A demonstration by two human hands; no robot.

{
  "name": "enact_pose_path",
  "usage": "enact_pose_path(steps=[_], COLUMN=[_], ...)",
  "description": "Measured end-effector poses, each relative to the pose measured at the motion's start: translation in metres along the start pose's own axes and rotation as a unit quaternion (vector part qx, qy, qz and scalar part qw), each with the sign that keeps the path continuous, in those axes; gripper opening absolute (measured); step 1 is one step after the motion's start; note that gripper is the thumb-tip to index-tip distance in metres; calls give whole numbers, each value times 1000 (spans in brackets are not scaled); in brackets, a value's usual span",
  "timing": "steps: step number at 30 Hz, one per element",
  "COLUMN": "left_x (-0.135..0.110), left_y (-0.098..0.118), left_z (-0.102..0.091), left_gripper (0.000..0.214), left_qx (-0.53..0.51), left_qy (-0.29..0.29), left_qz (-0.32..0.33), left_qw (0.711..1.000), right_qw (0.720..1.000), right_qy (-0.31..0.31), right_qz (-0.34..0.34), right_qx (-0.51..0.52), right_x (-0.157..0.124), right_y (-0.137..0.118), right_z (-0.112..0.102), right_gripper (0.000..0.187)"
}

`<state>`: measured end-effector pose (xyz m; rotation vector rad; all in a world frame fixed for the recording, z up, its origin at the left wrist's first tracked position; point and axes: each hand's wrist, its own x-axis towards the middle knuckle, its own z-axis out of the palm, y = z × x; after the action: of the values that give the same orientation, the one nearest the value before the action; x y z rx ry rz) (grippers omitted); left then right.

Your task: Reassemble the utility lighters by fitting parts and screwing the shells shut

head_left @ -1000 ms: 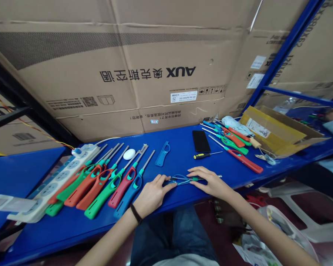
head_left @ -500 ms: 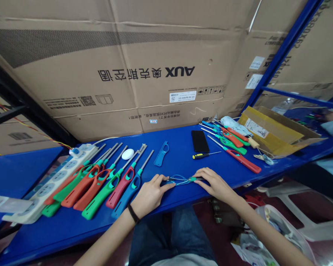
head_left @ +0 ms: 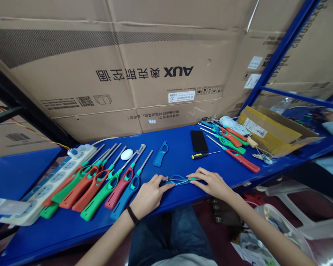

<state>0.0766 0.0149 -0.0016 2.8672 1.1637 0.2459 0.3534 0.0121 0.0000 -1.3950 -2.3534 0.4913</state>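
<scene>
The person's left hand [head_left: 150, 192] and right hand [head_left: 212, 183] lay low over a blue bench top [head_left: 174, 147], with a small tangle of thin blue wire and green plastic [head_left: 179, 180] between them, at the bench's near edge. The left fingers [head_left: 163, 183] stretched in narrowly from one side and the right fingers [head_left: 193, 176] from the other, their tips at the tangle's two ends (whether they pinched it or only touched it, the view did not settle). A black wristband [head_left: 132, 215] circled the left wrist.

Just left of the left hand, a row of long-nosed utility lighters [head_left: 111, 188] in red, orange, green and blue lay side by side, nozzles pointing away from the person. Their far left end lay beside a white power strip [head_left: 54, 181], and a white egg-shaped object [head_left: 127, 154] sat near the nozzles. Beyond the hands lay a blue plastic lighter shell [head_left: 160, 154], a black smartphone [head_left: 199, 140] and a small yellow-and-black screwdriver [head_left: 201, 156]. A second heap of utility lighters [head_left: 230, 144] lay further right, beside a yellow cardboard box [head_left: 269, 131]. Large AUX cartons [head_left: 144, 66] stood behind the bench.
</scene>
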Motion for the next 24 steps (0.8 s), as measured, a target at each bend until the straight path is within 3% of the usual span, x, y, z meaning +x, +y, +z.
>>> enact_pose_path(steps=[11,24], left_x=[-1,0], left_y=[-1,0], left_z=[2,0], left_gripper=[45,45], left_qx=[-10,-12], left_qy=[10,-1], left_qz=[2,-1], left_qw=[1000,1000], right_qw=[998,998], right_qy=[51,42], right_qz=[-4,-7], right_qx=[45,44], right_x=[-3,3], right_y=[17,10], right_z=[-7,-4], right_gripper=[17,23])
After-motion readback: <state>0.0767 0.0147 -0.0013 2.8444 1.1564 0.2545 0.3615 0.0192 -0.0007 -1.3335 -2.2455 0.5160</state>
